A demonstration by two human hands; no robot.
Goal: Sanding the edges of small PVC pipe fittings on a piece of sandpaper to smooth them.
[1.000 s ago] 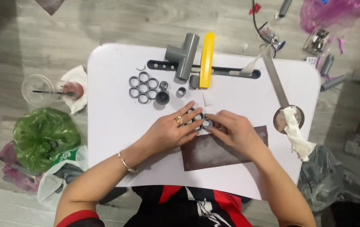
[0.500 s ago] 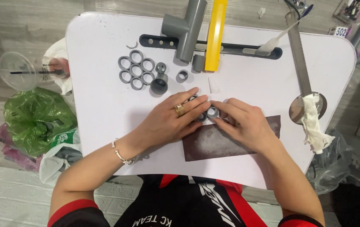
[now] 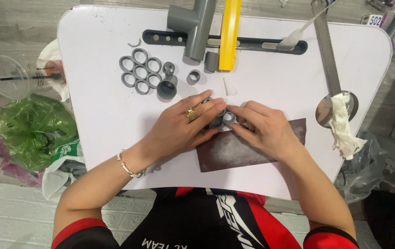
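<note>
My left hand (image 3: 183, 124), with a gold ring, and my right hand (image 3: 264, 129) meet at the middle of the white table (image 3: 100, 115). Together they press on a cluster of short grey pipe rings (image 3: 222, 120), fingertips covering most of it. The cluster sits at the top edge of a dark brown sheet of sandpaper (image 3: 234, 152). A finished flower-shaped group of grey rings (image 3: 140, 72) lies to the upper left, with a grey cap (image 3: 166, 86) and loose ring pieces (image 3: 193, 76) beside it.
A grey tee pipe (image 3: 195, 23), a yellow bar (image 3: 229, 32) and a black slotted bar (image 3: 169, 39) lie at the far edge. A metal tool with white rag (image 3: 342, 115) sits right. Plastic cup (image 3: 8, 76) and green bag (image 3: 34, 129) are off the table's left.
The camera view has moved closer and shifted; my hands stay together on the ring cluster, with only small finger movement.
</note>
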